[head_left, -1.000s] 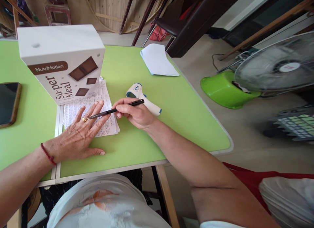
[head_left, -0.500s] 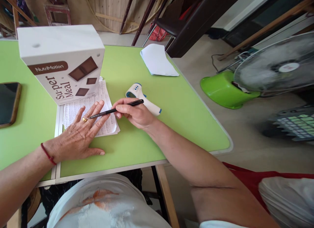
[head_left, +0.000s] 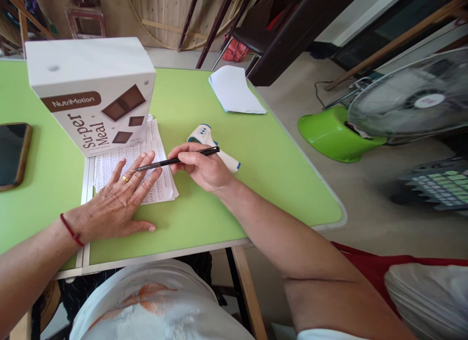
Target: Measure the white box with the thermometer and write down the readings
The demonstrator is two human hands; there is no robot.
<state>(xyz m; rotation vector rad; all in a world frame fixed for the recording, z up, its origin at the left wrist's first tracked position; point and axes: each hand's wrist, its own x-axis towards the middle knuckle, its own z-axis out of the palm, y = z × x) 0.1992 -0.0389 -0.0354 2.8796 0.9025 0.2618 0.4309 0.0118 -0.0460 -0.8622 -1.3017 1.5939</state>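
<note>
My left hand [head_left: 122,198] lies flat with fingers spread, partly on a stack of handwritten sheets [head_left: 161,177] and partly on the green tabletop. A gold ring and a red cord bracelet are on it. My right hand [head_left: 203,167] pinches a black pen [head_left: 171,160] near its middle, the tip pointing left over the fingers of my left hand; whether it touches them I cannot tell. Behind my left hand a white NutriMotion box [head_left: 106,106] stands on the far part of the sheets. A white and blue infrared thermometer [head_left: 227,160] lies behind my right hand, partly covered by it.
A phone [head_left: 13,155] lies at the left of the green table [head_left: 285,184]. White paper sheets [head_left: 236,89] rest near its far right edge. To the right on the floor are a fan [head_left: 413,96] and a green plastic stool [head_left: 336,135].
My right hand and the pen have shifted slightly; the pen's tip has moved a little right and up from beside the ring. My left hand keeps its place.
</note>
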